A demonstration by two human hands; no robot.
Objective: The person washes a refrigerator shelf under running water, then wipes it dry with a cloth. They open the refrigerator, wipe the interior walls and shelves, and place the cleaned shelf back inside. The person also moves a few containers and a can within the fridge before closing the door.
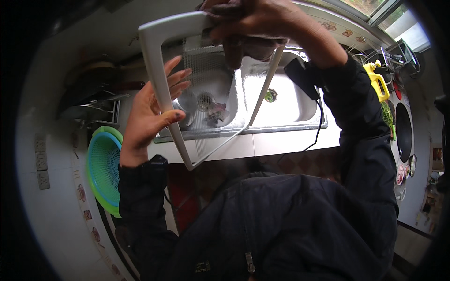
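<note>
A clear, ribbed glass shelf with a white plastic frame point(154, 66), like a refrigerator shelf, is tilted up above the double sink. My left hand point(149, 116) holds its left side, the frame lying in the crook between the thumb and the spread fingers. At the shelf's far edge, my right hand point(253, 21) grips a wet-looking dark cloth point(233, 52) pressed over the frame. The cloth hides part of that edge. Through the glass I see the left basin point(225, 87) with its drain strainer point(205, 102) and a crumpled dark reddish cloth point(218, 113).
The right sink basin point(291, 105) has green scraps in its drain point(270, 95). A green and blue plastic colander point(105, 168) stands at left, below stacked pans point(91, 87). At right are a yellow jug point(378, 80), leafy greens point(387, 114) and a black round pan point(403, 131).
</note>
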